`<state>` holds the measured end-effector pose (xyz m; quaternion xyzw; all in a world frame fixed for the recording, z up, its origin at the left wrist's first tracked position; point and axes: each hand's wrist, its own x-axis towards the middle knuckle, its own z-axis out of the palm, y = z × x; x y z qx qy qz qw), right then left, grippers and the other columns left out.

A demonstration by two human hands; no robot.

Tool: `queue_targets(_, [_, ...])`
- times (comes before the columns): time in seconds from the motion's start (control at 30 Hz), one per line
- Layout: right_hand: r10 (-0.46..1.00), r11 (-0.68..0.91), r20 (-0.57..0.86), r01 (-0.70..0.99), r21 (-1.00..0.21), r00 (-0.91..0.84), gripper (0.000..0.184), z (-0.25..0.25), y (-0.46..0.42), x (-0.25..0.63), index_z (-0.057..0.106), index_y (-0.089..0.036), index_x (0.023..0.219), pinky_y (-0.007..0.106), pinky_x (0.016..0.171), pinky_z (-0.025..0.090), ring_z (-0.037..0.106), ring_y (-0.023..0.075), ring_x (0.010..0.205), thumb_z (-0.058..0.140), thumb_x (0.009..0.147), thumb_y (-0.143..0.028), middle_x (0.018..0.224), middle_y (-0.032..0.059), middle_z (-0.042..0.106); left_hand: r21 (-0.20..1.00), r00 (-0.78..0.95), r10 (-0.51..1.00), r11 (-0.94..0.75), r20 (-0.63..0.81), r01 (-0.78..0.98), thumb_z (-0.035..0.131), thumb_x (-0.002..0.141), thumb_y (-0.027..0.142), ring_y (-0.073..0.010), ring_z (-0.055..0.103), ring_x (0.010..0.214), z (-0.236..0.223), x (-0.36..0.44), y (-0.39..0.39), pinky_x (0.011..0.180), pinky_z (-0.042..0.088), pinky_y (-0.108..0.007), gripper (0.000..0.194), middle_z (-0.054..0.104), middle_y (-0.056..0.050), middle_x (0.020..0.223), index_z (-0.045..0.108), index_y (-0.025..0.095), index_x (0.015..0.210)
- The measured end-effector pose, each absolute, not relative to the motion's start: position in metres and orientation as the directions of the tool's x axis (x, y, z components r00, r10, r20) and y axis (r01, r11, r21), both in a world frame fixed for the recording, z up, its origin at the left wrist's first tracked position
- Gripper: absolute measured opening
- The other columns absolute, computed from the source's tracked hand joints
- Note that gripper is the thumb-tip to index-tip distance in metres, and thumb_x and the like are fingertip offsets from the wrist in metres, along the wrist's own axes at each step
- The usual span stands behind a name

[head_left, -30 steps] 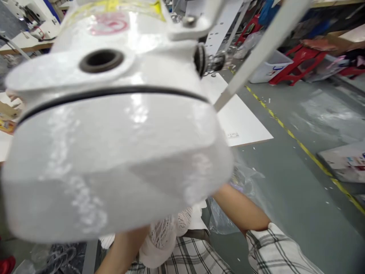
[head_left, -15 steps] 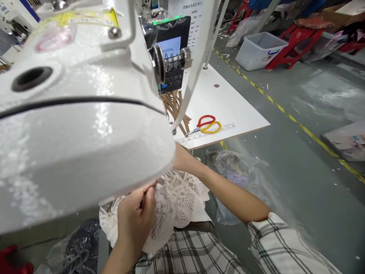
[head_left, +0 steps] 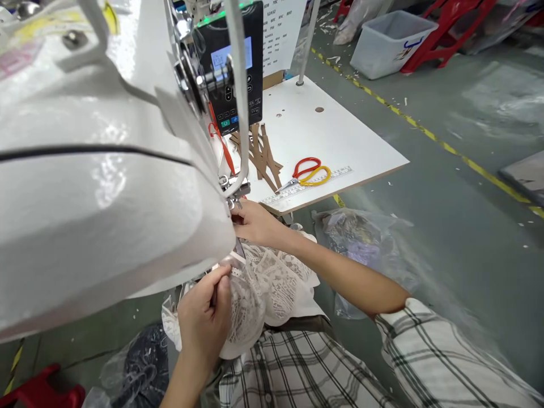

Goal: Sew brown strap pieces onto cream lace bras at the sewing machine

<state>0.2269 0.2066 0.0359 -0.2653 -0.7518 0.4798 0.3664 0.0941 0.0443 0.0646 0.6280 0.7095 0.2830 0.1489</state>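
A cream lace bra (head_left: 278, 286) hangs in folds below the head of a white sewing machine (head_left: 106, 226). My left hand (head_left: 206, 311) is closed, thumb and forefinger pinching the bra's upper edge beside a narrow pale strip. Close to the machine's needle area, my right hand (head_left: 259, 225) has its fingers curled inward. The machine partly covers those fingertips, and what they grip cannot be made out. Red-and-yellow-handled scissors (head_left: 312, 171) lie on the white tabletop (head_left: 352, 133), across a printed ruler scale.
Brown strips (head_left: 261, 153) lie in a pile behind the scissors, below a control panel (head_left: 232, 68). On the floor are a clear plastic bag (head_left: 361, 243), a translucent bin (head_left: 389, 45) and a red stool (head_left: 450, 34). A dark bagged bundle (head_left: 148, 362) sits lower left.
My view has shifted, so more of the needle area shows. My right hand, earlier mostly hidden by the machine head, is now visible. My left hand keeps its pinch on the bra.
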Motion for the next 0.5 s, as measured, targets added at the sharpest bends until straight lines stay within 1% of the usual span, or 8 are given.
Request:
queue_targets(0.1, [0.751, 0.411, 0.317, 0.035, -0.911, -0.579, 0.001, 0.036, 0.206, 0.227, 0.061, -0.014, 0.078, 0.026, 0.076, 0.042, 0.056, 0.0157, 0.089, 0.060, 0.079, -0.015, 0.099, 0.0063, 0.061, 0.587, -0.172, 0.970, 0.040, 0.172, 0.808, 0.050, 0.093, 0.028, -0.0204, 0.072, 0.089, 0.062, 0.093, 0.043, 0.077, 0.055, -0.028, 0.024, 0.077, -0.005, 0.096, 0.072, 0.021, 0.102])
queue_targets(0.17, [0.752, 0.413, 0.324, 0.027, -0.910, -0.574, 0.004, 0.036, 0.205, 0.227, 0.061, -0.014, 0.078, 0.026, 0.078, 0.042, 0.056, 0.0161, 0.094, 0.059, 0.078, -0.012, 0.100, 0.0061, 0.062, 0.586, -0.178, 0.966, 0.036, 0.187, 0.810, 0.050, 0.093, 0.028, -0.0198, 0.072, 0.086, 0.060, 0.092, 0.042, 0.074, 0.054, -0.028, 0.024, 0.077, -0.005, 0.094, 0.072, 0.022, 0.103])
queue_targets(0.27, [0.760, 0.415, 0.326, 0.034, -0.909, -0.563, 0.006, 0.035, 0.204, 0.226, 0.062, -0.016, 0.078, 0.026, 0.077, 0.041, 0.057, 0.0151, 0.091, 0.059, 0.078, -0.010, 0.101, 0.0047, 0.063, 0.575, -0.170, 0.961, 0.013, 0.220, 0.818, 0.051, 0.093, 0.028, -0.0163, 0.070, 0.071, 0.055, 0.088, 0.041, 0.062, 0.052, -0.024, 0.024, 0.076, -0.003, 0.089, 0.072, 0.023, 0.105])
queue_targets(0.37, [0.768, 0.423, 0.323, 0.058, -0.904, -0.553, 0.004, 0.036, 0.203, 0.225, 0.063, -0.016, 0.080, 0.026, 0.076, 0.041, 0.057, 0.0150, 0.089, 0.061, 0.078, -0.013, 0.099, 0.0040, 0.063, 0.547, -0.159, 0.952, -0.011, 0.263, 0.837, 0.052, 0.093, 0.029, -0.0122, 0.062, 0.054, 0.050, 0.083, 0.039, 0.049, 0.044, -0.022, 0.025, 0.075, -0.003, 0.083, 0.071, 0.022, 0.108])
queue_targets(0.43, [0.778, 0.423, 0.314, 0.085, -0.902, -0.544, 0.006, 0.037, 0.202, 0.224, 0.063, -0.016, 0.082, 0.026, 0.077, 0.041, 0.057, 0.0159, 0.090, 0.062, 0.077, -0.012, 0.097, 0.0038, 0.063, 0.531, -0.199, 0.937, 0.018, 0.286, 0.847, 0.052, 0.093, 0.031, -0.0109, 0.058, 0.049, 0.047, 0.081, 0.038, 0.047, 0.041, -0.021, 0.026, 0.073, -0.002, 0.078, 0.069, 0.021, 0.111])
queue_targets(0.5, [0.795, 0.409, 0.292, 0.115, -0.905, -0.533, 0.009, 0.038, 0.200, 0.222, 0.063, -0.016, 0.084, 0.027, 0.076, 0.041, 0.057, 0.0167, 0.092, 0.062, 0.076, -0.012, 0.099, 0.0043, 0.063, 0.535, -0.246, 0.921, 0.049, 0.303, 0.844, 0.053, 0.092, 0.032, -0.0110, 0.057, 0.051, 0.043, 0.079, 0.037, 0.049, 0.041, -0.021, 0.027, 0.070, -0.002, 0.076, 0.067, 0.021, 0.112])
